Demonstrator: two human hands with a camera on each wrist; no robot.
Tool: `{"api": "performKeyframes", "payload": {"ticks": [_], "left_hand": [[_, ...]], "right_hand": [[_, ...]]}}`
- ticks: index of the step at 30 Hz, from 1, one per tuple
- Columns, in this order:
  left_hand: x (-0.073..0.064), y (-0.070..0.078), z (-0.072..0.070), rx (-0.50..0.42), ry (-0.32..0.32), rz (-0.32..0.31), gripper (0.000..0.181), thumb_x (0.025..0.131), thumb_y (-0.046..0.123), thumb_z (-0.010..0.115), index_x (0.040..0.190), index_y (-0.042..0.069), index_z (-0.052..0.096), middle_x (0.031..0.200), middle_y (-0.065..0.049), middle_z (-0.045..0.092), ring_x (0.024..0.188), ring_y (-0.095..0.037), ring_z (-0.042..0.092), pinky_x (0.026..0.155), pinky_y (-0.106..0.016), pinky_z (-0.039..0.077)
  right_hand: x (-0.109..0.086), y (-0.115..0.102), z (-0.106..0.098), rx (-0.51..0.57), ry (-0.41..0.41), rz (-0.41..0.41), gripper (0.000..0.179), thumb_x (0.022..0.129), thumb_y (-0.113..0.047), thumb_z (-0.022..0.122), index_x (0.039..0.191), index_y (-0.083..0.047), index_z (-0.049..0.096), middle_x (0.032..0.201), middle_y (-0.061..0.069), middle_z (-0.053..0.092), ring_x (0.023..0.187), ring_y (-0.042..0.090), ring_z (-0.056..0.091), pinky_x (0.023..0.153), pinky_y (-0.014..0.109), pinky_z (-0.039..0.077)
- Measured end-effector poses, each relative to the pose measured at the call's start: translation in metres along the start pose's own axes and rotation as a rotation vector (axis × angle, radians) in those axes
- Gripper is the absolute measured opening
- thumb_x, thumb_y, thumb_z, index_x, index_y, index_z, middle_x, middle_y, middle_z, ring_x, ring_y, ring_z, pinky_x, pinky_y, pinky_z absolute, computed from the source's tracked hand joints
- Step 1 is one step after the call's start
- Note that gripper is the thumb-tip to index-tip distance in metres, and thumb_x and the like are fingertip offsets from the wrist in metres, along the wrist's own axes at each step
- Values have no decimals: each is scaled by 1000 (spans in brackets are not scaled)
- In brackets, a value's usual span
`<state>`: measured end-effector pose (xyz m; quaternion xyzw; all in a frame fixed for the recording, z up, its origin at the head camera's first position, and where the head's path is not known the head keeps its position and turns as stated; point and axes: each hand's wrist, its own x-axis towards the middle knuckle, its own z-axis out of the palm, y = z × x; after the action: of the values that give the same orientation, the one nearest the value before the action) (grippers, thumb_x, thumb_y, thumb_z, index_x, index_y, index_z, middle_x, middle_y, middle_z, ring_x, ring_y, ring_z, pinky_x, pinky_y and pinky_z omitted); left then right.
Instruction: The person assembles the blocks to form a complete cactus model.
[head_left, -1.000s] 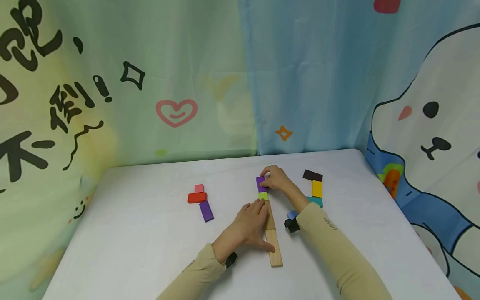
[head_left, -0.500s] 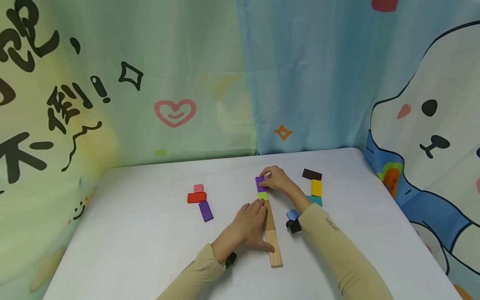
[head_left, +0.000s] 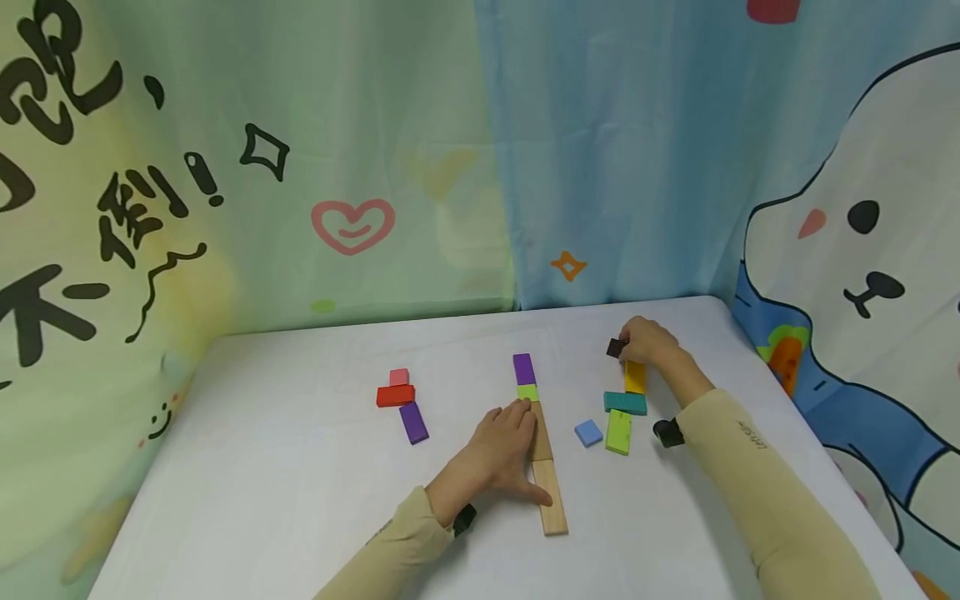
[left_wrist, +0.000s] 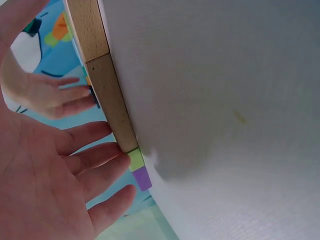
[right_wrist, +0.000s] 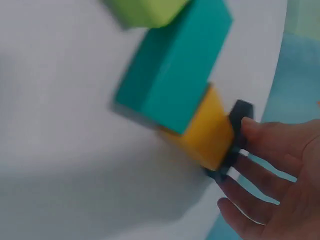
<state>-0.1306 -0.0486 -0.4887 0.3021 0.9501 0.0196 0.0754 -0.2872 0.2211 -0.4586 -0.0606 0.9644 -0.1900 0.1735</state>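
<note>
On the white table (head_left: 247, 508), closest to me, lies a pale wooden block (head_left: 554, 517), long and smooth, with a slightly browner wooden block (head_left: 543, 443) set end to end beyond it; a small lime block (head_left: 528, 392) and a violet block (head_left: 524, 369) carry the line on. Off to the right, a green block (head_left: 618, 432) meets the side of a teal block (head_left: 626, 403) lying crosswise, then comes a yellow block (head_left: 635, 377), and just past its far end sits a dark block (head_left: 615, 348), nearly black and partly covered by fingers. A little light-blue block (head_left: 588, 432) rests beside the green one. The left hand (head_left: 498, 454) is spread, its fingertips touching the side of the browner wood and its thumb stretched wide over the pale one, gripping nothing. Farther out, the right hand (head_left: 651, 343) pinches the dark block, thumb on one face and fingers on the other, the remaining fingers loosely bent. The left forearm slants in from the near edge, back of the hand up and the wrist low. The right forearm reaches long and diagonally from the near right corner, hand angled down and turned inward over the block.
</note>
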Motion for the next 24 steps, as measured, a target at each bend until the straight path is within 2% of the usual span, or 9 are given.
{"api": "performKeyframes", "payload": {"ticks": [3, 5, 9, 12, 14, 16, 18, 21, 24], "left_hand": [[-1, -2, -1, 5, 3, -2, 119, 59, 80, 75, 142, 2, 39, 149, -14, 37, 139, -23, 38, 110, -41, 35], [-1, -3, -1, 5, 5, -6, 119, 58, 80, 75, 142, 3, 40, 149, -13, 37, 138, -23, 39, 109, -41, 36], [-2, -4, -2, -2, -4, -12, 119, 59, 80, 74, 143, 3, 40, 149, -13, 36, 138, -23, 39, 108, -40, 37], [-2, -4, -2, 6, -12, -10, 119, 59, 80, 73, 143, 3, 39, 150, -13, 36, 138, -24, 39, 108, -40, 38], [-2, -4, -1, 20, -12, -8, 118, 60, 81, 73, 143, 4, 40, 149, -13, 36, 138, -24, 39, 107, -40, 38], [-2, -4, -1, 33, -2, -7, 117, 59, 82, 72, 141, 4, 41, 148, -12, 37, 136, -23, 40, 107, -40, 38], [-2, -4, -1, 45, 7, -5, 115, 58, 82, 72, 139, 5, 43, 146, -12, 38, 134, -22, 42, 105, -39, 39], [-1, -3, -2, 56, 9, 0, 115, 58, 82, 72, 138, 5, 44, 146, -12, 38, 132, -22, 43, 104, -39, 40], [0, -1, -2, 63, -14, -5, 117, 59, 83, 71, 141, 4, 42, 149, -13, 36, 135, -23, 41, 105, -39, 40]], "right_hand": [[0, 1, 1, 16, -1, 8, 29, 85, -3, 70, 109, 12, 60, 101, 26, 61, 88, 37, 54, 80, 48, 46], [0, -3, 2, 2, 32, -3, 24, 84, -4, 71, 102, 8, 60, 97, 24, 61, 85, 36, 54, 76, 46, 46], [5, -17, 3, 17, 133, -56, 26, 86, -8, 71, 105, 4, 58, 96, 22, 63, 83, 36, 58, 71, 44, 47], [14, -40, 11, 180, 191, -109, 35, 90, -10, 70, 120, 5, 59, 100, 24, 65, 86, 35, 61, 71, 42, 49], [23, -60, 19, 334, 189, -148, 42, 91, -10, 70, 128, 4, 57, 103, 26, 66, 86, 35, 64, 71, 41, 51], [33, -78, 30, 481, 173, -175, 43, 91, -9, 70, 131, 3, 58, 102, 26, 68, 84, 36, 65, 68, 38, 52], [43, -92, 41, 573, 164, -189, 43, 91, -9, 71, 131, 2, 59, 100, 25, 69, 80, 35, 66, 63, 34, 52], [53, -103, 58, 584, 170, -183, 42, 90, -9, 72, 129, 1, 61, 99, 24, 69, 79, 29, 65, 60, 27, 49], [58, -104, 69, 517, 168, -163, 40, 91, -10, 71, 129, 0, 62, 107, 23, 67, 87, 25, 63, 64, 25, 47]]}}
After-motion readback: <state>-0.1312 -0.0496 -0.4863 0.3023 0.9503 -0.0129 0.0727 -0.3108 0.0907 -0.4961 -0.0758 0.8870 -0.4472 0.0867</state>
